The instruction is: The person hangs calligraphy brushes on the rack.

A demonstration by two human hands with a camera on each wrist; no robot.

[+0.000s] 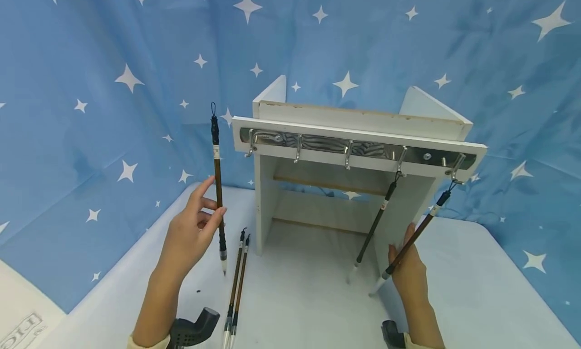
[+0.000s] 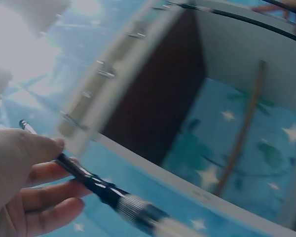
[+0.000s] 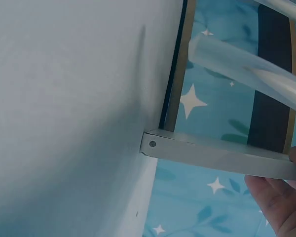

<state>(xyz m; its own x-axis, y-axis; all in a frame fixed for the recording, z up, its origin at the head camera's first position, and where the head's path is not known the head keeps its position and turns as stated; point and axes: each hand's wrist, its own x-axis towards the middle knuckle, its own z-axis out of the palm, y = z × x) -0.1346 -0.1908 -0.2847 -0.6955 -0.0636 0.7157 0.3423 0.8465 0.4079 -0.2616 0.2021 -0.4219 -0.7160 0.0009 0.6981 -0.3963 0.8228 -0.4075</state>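
My left hand (image 1: 188, 233) pinches a calligraphy brush (image 1: 219, 182) by its brown handle. The brush stands nearly upright, hanging loop on top and bristle tip down, left of a white shelf rack (image 1: 363, 121). Along the rack's front runs a metal strip with several hooks (image 1: 348, 155). One brush (image 1: 376, 223) hangs from the fourth hook and another brush (image 1: 419, 230) from the rightmost. Behind that brush, my right hand (image 1: 413, 276) grips the edge of the rack's right side panel. In the right wrist view, thumb and fingers lie on opposite faces of this panel (image 3: 212, 158).
Two more brushes (image 1: 238, 283) with clear caps lie side by side on the white tabletop (image 1: 317, 298), left of the rack. A blue cloth with white stars (image 1: 172, 61) hangs behind. Printed paper or card (image 1: 24, 318) shows at the lower left.
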